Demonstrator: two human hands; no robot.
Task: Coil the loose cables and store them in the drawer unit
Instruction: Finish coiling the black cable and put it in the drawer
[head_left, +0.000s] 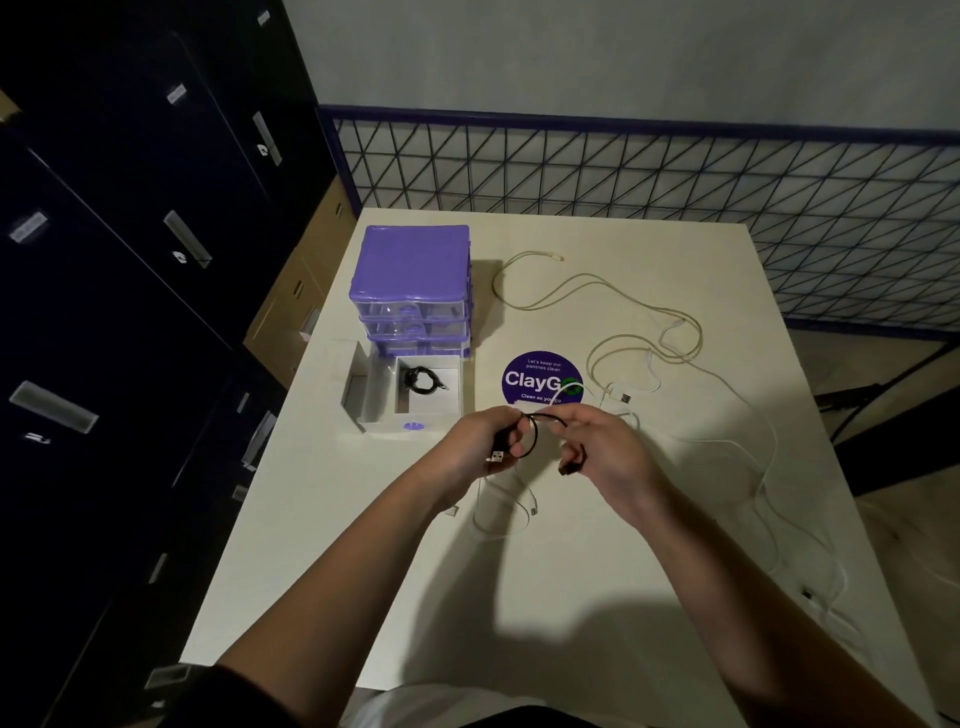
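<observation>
- One coiled black cable (422, 380) already lay in the open drawer (382, 420), up and to the left of the hands, pulled out from the purple drawer unit (414, 283).
- The left hand (480, 441) was closed on a short black cable (531, 434), its USB plug (496, 457) poking out below the fingers.
- The right hand (602, 449) pinched the other end, with a loop between the two hands (coiling apparently half made).
- Beyond and right of the hands, a beige cable (582, 291) and white cables (763, 467) sprawled loose on the table (332, 545); another white one (501, 512) lay under the wrists, so most of the job seemed left.
</observation>
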